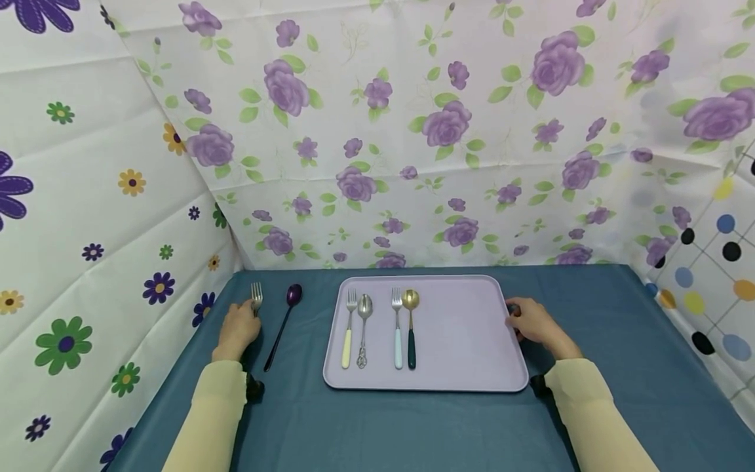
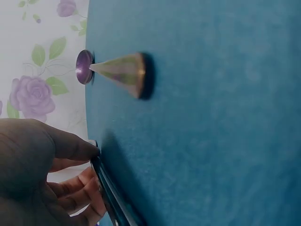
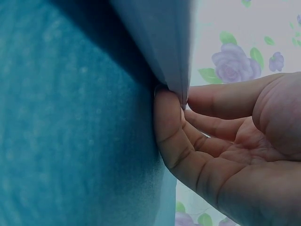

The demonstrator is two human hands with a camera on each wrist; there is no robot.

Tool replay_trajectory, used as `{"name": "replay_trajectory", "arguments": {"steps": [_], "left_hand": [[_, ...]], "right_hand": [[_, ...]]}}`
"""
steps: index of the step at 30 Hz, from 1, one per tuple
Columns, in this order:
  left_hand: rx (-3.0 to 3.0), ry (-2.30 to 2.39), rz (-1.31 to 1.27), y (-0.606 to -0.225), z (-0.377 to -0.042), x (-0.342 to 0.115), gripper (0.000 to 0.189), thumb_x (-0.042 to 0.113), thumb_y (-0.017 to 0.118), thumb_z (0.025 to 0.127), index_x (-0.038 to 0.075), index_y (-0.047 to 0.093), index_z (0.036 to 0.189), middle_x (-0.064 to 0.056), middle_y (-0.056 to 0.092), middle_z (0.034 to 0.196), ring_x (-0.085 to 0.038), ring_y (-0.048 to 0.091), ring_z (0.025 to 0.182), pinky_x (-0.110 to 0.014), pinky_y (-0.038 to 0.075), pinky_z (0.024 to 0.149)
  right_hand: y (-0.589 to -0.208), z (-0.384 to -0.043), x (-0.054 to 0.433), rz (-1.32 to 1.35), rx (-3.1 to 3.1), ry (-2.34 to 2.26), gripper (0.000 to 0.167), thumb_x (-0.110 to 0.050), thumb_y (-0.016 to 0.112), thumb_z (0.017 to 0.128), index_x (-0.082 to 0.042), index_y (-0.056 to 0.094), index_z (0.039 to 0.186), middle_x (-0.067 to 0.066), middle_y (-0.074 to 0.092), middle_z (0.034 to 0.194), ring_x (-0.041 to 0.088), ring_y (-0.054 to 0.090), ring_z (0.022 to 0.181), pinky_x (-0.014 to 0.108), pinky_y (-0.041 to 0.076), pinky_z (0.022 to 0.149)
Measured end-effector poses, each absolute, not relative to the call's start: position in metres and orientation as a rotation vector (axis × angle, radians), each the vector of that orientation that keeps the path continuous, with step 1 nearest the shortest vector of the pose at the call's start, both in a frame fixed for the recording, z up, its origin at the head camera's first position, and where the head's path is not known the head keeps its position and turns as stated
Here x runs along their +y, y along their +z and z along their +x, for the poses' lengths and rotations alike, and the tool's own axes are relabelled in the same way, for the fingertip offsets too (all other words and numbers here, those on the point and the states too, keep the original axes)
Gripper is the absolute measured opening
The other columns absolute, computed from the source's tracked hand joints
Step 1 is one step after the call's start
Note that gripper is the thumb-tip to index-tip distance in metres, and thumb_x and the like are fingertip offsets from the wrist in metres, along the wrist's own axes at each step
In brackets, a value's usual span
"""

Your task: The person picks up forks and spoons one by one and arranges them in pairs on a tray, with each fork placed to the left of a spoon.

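At the left, my left hand pinches a fork, its tines pointing to the back. Thumb and fingers meet on the fork in the left wrist view, close over the cloth. Just right of that hand lies a spoon with a purple bowl and thin dark handle. My right hand grips the right edge of a pale lilac tray. The right wrist view has the thumb over and the fingers under the tray's rim.
On the tray lie a cream-handled fork, an ornate silver spoon, a light-blue-handled fork and a gold spoon with a dark green handle. A blue cloth covers the table. Flower-patterned sheets stand behind and beside it.
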State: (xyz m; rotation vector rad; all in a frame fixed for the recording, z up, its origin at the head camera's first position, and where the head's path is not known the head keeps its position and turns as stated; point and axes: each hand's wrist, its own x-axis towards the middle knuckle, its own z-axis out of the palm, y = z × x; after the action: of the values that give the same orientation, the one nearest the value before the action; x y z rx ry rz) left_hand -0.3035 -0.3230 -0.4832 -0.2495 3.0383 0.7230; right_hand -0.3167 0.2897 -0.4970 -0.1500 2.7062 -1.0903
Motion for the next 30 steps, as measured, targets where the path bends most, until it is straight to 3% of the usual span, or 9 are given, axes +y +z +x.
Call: {"name": "replay_trajectory", "arguments": {"steps": [15, 30], "left_hand": [[3.047, 0.62, -0.251, -0.477, -0.298, -0.315, 0.045, -0.001, 0.047, 0.101, -0.016, 0.048, 0.144, -0.043, 0.049, 0.124, -0.055, 0.054, 0.11, -0.067, 0.044, 0.094], [2.99, 0.574, -0.283, -0.473, -0.298, -0.315, 0.052, 0.0, 0.046, 0.101, -0.009, 0.042, 0.153, -0.045, 0.047, 0.138, -0.061, 0.053, 0.117, -0.072, 0.043, 0.094]], "right_hand": [[-0.497, -0.317, 0.291, -0.179, 2.713, -1.086, 0.051, 0.0, 0.056, 0.097, 0.022, 0.044, 0.141, 0.016, 0.061, 0.086, 0.02, 0.065, 0.06, 0.038, 0.057, 0.06], [-0.5, -0.318, 0.292, -0.166, 2.708, -1.106, 0.05, 0.001, 0.056, 0.097, 0.022, 0.044, 0.141, 0.018, 0.062, 0.089, 0.019, 0.065, 0.06, 0.038, 0.057, 0.06]]}}
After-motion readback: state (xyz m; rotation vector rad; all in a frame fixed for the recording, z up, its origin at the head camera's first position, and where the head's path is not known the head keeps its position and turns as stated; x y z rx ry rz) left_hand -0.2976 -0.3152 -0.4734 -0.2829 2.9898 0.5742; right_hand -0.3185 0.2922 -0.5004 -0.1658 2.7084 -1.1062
